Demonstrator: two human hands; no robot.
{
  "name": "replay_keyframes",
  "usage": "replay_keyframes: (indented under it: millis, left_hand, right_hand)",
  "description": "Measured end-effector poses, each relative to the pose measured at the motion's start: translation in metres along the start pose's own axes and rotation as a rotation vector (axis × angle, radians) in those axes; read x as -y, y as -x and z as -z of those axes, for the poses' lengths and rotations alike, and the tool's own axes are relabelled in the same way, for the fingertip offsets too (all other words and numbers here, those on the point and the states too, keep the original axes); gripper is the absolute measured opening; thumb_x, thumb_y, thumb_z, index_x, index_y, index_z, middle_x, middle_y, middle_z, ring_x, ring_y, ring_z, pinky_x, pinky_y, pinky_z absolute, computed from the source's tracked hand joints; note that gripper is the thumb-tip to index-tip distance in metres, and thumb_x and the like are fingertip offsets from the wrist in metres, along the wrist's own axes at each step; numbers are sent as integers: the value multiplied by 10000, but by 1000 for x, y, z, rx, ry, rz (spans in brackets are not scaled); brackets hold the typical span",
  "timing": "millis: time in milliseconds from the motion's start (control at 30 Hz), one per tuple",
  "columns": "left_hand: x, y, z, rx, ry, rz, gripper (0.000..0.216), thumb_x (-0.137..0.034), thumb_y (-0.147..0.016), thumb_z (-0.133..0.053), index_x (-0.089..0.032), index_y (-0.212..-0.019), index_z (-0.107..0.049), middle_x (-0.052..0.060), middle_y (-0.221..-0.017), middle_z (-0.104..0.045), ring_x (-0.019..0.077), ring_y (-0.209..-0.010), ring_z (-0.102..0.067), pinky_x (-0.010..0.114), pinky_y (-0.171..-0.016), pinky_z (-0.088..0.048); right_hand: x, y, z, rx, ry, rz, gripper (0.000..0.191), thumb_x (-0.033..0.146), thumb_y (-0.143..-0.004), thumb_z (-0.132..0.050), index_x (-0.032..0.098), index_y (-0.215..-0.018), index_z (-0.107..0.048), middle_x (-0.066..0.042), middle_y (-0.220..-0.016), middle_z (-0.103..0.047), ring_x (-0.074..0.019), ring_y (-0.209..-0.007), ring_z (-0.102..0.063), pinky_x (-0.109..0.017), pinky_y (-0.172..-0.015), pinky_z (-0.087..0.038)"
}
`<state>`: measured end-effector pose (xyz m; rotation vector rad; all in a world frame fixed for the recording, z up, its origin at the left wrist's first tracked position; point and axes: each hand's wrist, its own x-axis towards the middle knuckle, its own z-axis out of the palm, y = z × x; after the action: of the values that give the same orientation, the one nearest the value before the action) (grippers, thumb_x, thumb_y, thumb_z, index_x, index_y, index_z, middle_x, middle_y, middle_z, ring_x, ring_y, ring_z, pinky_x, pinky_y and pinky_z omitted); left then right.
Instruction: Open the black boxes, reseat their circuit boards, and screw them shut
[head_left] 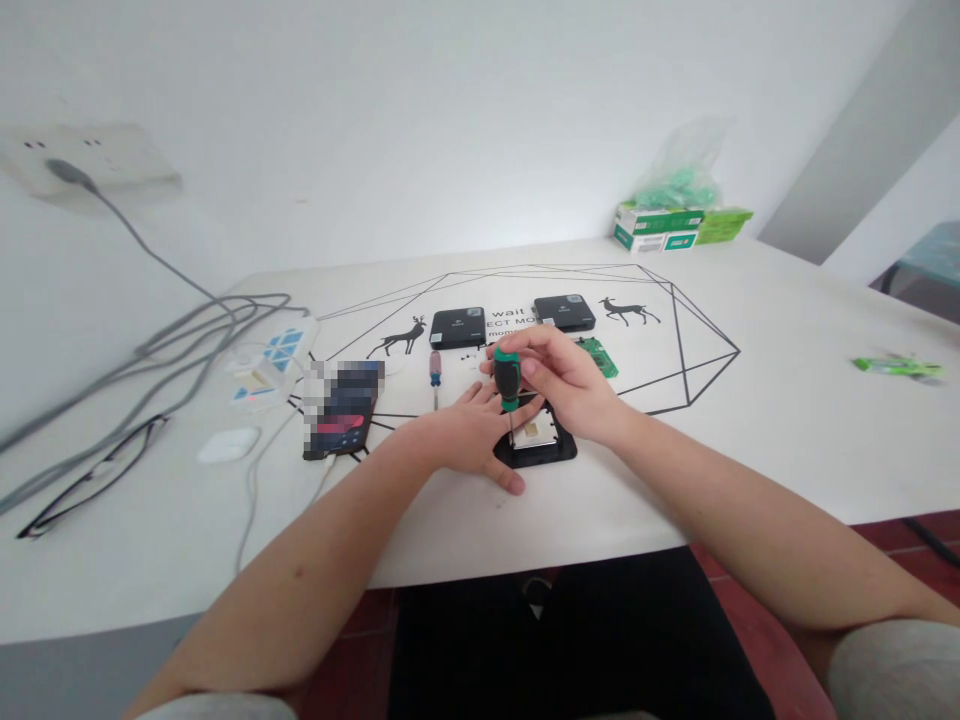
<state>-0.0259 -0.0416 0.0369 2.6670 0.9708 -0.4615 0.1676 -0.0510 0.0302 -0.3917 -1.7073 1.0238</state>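
My right hand [568,385] is closed around a screwdriver [508,380] with a green and black handle. The screwdriver stands upright, its shaft pointing down at the left side of an opened black case [559,453]. Inside the case lies a silvery board or plate [536,432] with a tan patch. My left hand [472,435] lies with spread fingers at the case's left side, the thumb by its near corner and the index finger reaching across its far part. Fingers partly hide the case, and the screwdriver's tip is hard to make out.
Behind my hands lie two black boxes [457,327], a green circuit board [600,357], small dark screws [469,357] and a second screwdriver [435,368]. To the left are a phone [349,405], a power strip [274,362], cables and glasses [97,475]. Green boxes [660,220] stand at the back right.
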Motion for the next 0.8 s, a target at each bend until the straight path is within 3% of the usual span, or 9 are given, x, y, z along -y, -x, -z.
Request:
replay_keyframes:
  millis: [167, 300, 367, 533, 633, 800]
  left_hand:
    - [-2, 1, 2, -1, 11, 12, 1261, -857, -776, -736, -273, -1753, -193, 144, -1832, -19, 538, -1649, -11, 650, -1310, -129]
    - [0, 2, 1, -13, 26, -10, 1096, -834, -808, -729, -233, -1672, -419, 158, -1805, -214, 516, -1632, -181, 585, -1309, -206]
    - [1, 1, 0, -22, 19, -26, 1061, -834, -817, -723, -211, -1639, -473, 170, -1791, -255, 501, -1624, -218, 565, -1310, -216]
    - [3, 0, -3, -40, 12, -27, 1192, -882, -778, -719, -221, -1702, -361, 189, -1823, -61, 541, -1644, -39, 635, -1309, -155]
    - [3, 0, -3, -26, 35, -13, 1243, -875, -777, -728, -252, -1741, -251, 180, -1826, -46, 545, -1644, -23, 651, -1303, -162]
    - [2, 0, -2, 3, 40, 15, 1284, -859, -772, -749, -266, -1757, -178, 181, -1821, -95, 535, -1644, -90, 638, -1305, -179]
  right_hand:
    - [8, -1, 0, -5, -133, -47, 227, 455, -1040, -630, 254, -1144, -613, -94, -1247, -798, -217, -1168, -780, -428, -971, -673]
    - [10, -1, -4, 15, -118, -83, 432, 429, -872, -856, 276, -1090, -515, -110, -1318, -791, -248, -1175, -788, -388, -840, -700]
    - [10, 0, -6, 12, -128, -102, 450, 390, -878, -856, 286, -1084, -469, -112, -1343, -780, -241, -1169, -792, -372, -814, -701]
    - [10, 3, -6, 29, -146, -90, 293, 421, -1017, -684, 294, -1166, -467, -125, -1521, -660, -209, -1226, -761, -403, -905, -689]
    - [8, 3, -3, -11, 7, 8, 252, 443, -1046, -623, 291, -1235, -554, -127, -1584, -574, -222, -1260, -714, -452, -1003, -649]
    - [8, -2, 2, -121, 345, 188, 250, 461, -1055, -571, 290, -1199, -682, -105, -1255, -660, -264, -1213, -648, -499, -999, -611]
